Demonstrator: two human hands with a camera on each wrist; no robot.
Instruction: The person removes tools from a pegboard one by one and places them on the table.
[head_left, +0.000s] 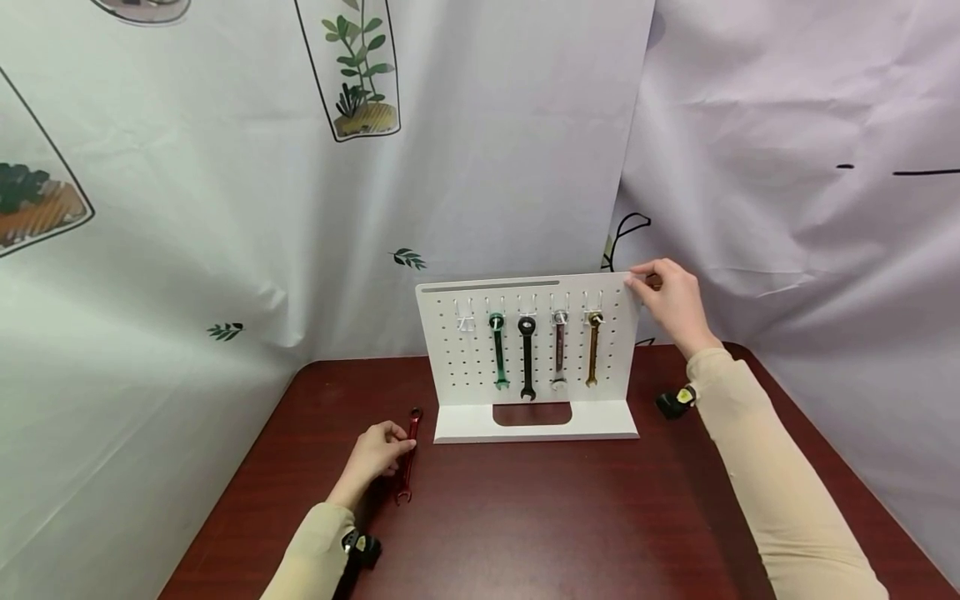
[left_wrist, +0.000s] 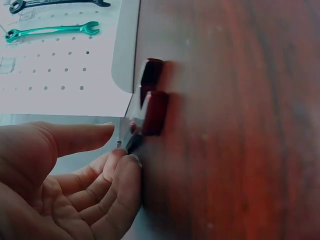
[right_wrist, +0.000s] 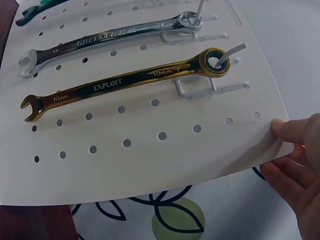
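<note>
A red combination wrench point(head_left: 408, 467) lies on the table left of the white pegboard point(head_left: 615, 358), its open end toward me. My left hand point(head_left: 377, 454) holds it by the middle of the shaft, thumb and curled fingertips at the metal. The left wrist view shows the wrench's red prongs point(left_wrist: 156, 115) low by the tabletop, just past the fingertips. Up at the pegboard's top right corner, my right hand point(head_left: 671, 300) pinches the edge between thumb and fingers. Nearest to that hand hangs a gold wrench point(right_wrist: 125, 82) marked 10mm; a silver wrench point(right_wrist: 105, 40) hangs beside it.
Further left on the board hang a black wrench point(head_left: 527, 358) and a green wrench point(head_left: 498, 354). A bare clear hook point(head_left: 466, 321) sits at the board's left. Patterned white cloth point(head_left: 510, 183) stands behind the dark red table point(head_left: 570, 517).
</note>
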